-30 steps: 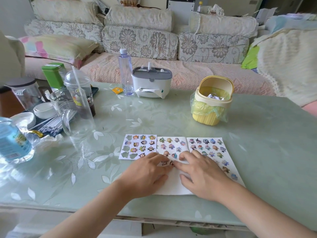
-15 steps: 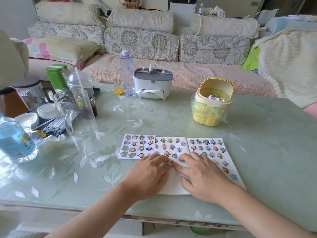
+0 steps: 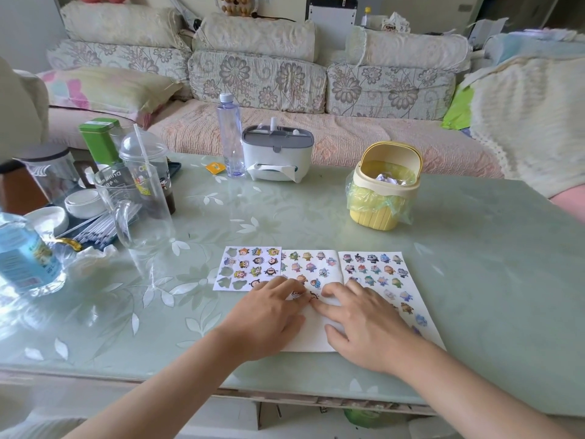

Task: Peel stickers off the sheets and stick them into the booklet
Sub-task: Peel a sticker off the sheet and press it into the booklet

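The open booklet (image 3: 373,267) lies flat on the green table, with cartoon stickers across both pages. A sticker sheet (image 3: 248,267) with several empty cut-outs lies against its left edge. My left hand (image 3: 269,315) rests on the booklet's left page, fingers fairly straight, with the fingertips on a small sticker (image 3: 313,295) near the page's middle. My right hand (image 3: 364,321) lies spread across the fold. Its index fingertip meets the left fingertips at that sticker. The lower part of both pages is hidden under my hands.
A yellow mini bin (image 3: 384,191) with a bag liner stands behind the booklet to the right. A tissue box (image 3: 275,153) and a clear bottle (image 3: 230,136) stand at the back. Cups, a glass mug (image 3: 139,213) and a blue bottle (image 3: 22,251) crowd the left.
Both hands stay on the left page with fingertips together on the sticker. The head view has tilted slightly.
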`<state>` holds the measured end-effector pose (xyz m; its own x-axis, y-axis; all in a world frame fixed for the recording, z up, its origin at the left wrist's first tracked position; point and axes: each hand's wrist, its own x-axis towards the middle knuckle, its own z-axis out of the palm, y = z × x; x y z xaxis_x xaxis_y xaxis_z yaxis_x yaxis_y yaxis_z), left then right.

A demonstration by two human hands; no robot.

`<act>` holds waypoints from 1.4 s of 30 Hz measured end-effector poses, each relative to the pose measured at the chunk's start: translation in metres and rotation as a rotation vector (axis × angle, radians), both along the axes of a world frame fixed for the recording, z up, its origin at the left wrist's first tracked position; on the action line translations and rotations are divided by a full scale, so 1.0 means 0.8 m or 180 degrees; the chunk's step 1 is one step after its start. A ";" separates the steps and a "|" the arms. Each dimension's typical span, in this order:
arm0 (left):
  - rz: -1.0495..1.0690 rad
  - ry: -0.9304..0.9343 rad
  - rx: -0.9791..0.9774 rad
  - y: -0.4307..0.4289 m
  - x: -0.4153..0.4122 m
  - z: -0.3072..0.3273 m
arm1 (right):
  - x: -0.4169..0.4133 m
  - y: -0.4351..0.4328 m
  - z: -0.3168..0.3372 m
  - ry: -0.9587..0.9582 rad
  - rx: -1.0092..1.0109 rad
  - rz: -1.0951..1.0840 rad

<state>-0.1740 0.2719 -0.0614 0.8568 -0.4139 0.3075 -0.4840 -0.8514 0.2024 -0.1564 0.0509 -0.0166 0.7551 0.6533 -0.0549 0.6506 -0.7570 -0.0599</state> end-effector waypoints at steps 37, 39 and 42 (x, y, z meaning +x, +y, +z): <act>0.0091 0.0517 -0.1311 0.007 0.003 0.015 | 0.032 0.034 0.021 -0.0114 0.0260 -0.0242; 0.0194 0.0343 -0.1523 0.016 0.004 0.026 | 0.037 0.048 0.023 -0.0128 0.0372 -0.0183; 0.0491 0.0034 -0.1365 0.046 0.006 0.033 | 0.043 0.070 0.018 0.0099 0.0564 -0.0085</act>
<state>-0.1691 0.3088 -0.0348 0.9025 -0.1183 0.4140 -0.3539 -0.7516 0.5567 -0.1222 0.1072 -0.0021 0.7721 0.6345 0.0356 0.6261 -0.7499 -0.2136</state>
